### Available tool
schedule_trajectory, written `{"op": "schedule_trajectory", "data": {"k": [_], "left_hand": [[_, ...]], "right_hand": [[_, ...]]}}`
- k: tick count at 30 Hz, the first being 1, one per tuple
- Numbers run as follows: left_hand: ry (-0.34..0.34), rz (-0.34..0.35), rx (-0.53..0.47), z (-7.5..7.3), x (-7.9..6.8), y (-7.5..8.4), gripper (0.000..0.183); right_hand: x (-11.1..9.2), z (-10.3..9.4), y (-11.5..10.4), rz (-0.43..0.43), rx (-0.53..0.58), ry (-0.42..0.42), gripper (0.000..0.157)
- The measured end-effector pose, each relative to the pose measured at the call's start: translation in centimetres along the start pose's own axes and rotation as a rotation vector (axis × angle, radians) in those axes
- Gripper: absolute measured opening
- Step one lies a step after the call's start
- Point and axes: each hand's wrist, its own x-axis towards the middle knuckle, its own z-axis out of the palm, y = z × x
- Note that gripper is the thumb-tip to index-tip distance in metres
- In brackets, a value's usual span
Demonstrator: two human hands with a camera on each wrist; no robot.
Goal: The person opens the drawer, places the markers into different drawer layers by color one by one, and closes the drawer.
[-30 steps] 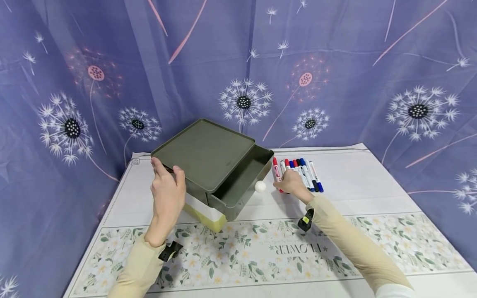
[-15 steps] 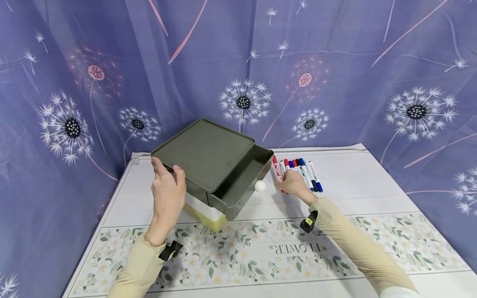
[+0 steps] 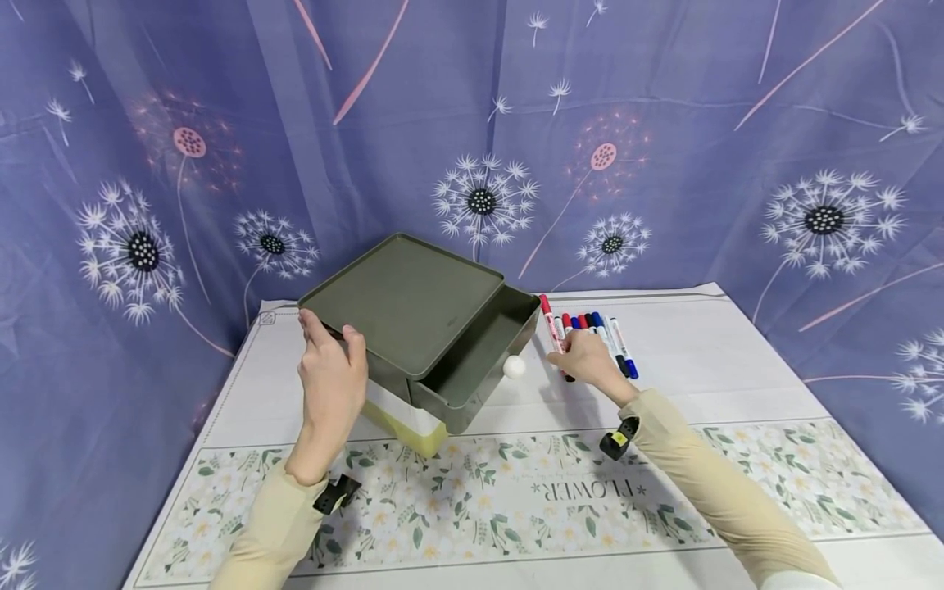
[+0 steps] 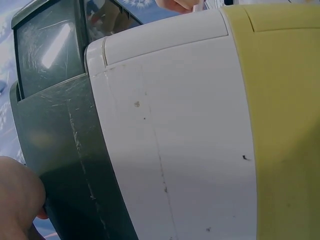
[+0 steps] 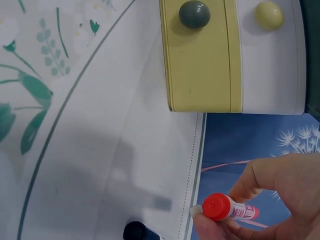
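Observation:
A drawer box [image 3: 409, 303] in dark green, white and yellow tiers stands angled on the table, its top green drawer [image 3: 487, 344] pulled out, with nothing seen inside. My left hand [image 3: 332, 389] rests against the box's left side, touching the top edge; in the left wrist view part of that hand [image 4: 20, 195] lies by the green wall. To the right of the drawer, my right hand [image 3: 590, 360] pinches a red marker [image 5: 220, 207] between thumb and fingers, raised off the table in the right wrist view. Several other markers [image 3: 621, 348] lie in a row behind and beside this hand.
A white knob [image 3: 514, 367] juts from the open drawer's front. Lower down, the yellow drawer [image 5: 200, 75] and white drawer [image 5: 272, 70] are closed. A flowered strip [image 3: 472, 508] crosses the table's front, and a purple dandelion curtain [image 3: 664, 123] hangs behind.
My right hand has lifted the red marker slightly from the row and shifted a little to the right. The left hand and the box have stayed put.

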Motion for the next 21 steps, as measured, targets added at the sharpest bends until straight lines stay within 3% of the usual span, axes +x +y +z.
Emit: {"op": "schedule_trajectory", "data": {"k": [13,21], "left_hand": [[0.007,0.017,0.006,0.1,0.1,0.0,0.067],[0.009,0.007,0.012,0.2,0.1,0.0,0.067]], "right_hand": [[-0.6,-1.0,-0.1,-0.011,0.015,-0.031,0.023],[-1.0,-1.3,-0.3,-0.004,0.021,-0.008,0.02]]}}
